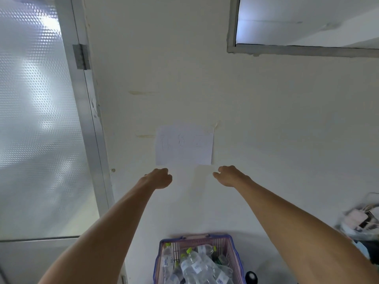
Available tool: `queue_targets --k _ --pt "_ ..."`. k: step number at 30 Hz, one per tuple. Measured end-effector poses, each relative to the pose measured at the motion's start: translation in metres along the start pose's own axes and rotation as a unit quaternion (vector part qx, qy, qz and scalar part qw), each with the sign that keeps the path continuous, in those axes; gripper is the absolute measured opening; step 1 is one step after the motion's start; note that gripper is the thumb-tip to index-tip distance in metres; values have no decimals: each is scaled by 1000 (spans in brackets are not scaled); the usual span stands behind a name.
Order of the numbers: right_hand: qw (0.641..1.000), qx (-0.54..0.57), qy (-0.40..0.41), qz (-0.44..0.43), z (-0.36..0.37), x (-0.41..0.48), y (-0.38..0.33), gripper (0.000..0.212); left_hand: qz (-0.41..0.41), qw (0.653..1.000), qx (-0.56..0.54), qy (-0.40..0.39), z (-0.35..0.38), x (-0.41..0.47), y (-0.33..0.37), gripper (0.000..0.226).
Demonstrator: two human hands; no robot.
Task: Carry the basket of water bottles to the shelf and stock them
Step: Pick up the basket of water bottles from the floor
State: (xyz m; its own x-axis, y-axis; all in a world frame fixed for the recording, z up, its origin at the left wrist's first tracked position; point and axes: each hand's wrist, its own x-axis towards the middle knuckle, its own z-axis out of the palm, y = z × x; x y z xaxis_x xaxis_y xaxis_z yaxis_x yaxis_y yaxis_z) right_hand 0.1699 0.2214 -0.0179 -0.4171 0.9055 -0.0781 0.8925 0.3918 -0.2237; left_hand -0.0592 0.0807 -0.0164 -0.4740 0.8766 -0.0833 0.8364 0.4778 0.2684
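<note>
White wall [266,119] fills most of what I see, right in front of me. On the left is a big door [37,119] with bumpy, cloudy glass and a grey metal frame. Up in the top right corner is a window [307,19] with a grey frame. My two bare arms reach out toward the wall. A sheet of paper [184,146] with faint writing is stuck on the wall, just above my hands. Down low, between my arms and close to the wall, sits the pink basket [222,245] with a blue rim. It is well below my hands, and neither hand touches it. A blurry pile of stuff [361,222] sits at the right edge. My left hand [160,178] hangs with its fingers bent down, loosely curled, and it holds nothing. My right hand [229,176] hangs the same way, with nothing in it. Clear water bottles [194,265] lie jumbled in the basket. Some have little green caps [188,251].
</note>
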Motion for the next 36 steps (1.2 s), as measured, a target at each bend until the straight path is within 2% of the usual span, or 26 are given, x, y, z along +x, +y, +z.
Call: queue_targets --k 6,17,21,24,29,31,36 --pt "999 -8 -40 -16 1 58 5 61 -18 999 -27 5 5 51 10 43" --pt "994 -39 -101 -9 26 113 16 65 -64 997 -11 -37 46 106 9 45" --pt "986 -37 -166 -1 57 133 14 50 -53 996 14 -73 72 118 -6 45" --pt "974 -27 -225 17 89 151 11 38 -33 993 39 -103 101 135 -29 42" --pt "953 -30 -298 48 152 168 13 41 -67 985 -6 -161 167 159 -63 44" --pt "946 -27 -318 64 182 174 20 39 -75 978 -32 -190 200 164 -81 43" --pt "930 -43 -353 94 263 174 54 27 -65 958 -18 -277 296 155 -123 32"
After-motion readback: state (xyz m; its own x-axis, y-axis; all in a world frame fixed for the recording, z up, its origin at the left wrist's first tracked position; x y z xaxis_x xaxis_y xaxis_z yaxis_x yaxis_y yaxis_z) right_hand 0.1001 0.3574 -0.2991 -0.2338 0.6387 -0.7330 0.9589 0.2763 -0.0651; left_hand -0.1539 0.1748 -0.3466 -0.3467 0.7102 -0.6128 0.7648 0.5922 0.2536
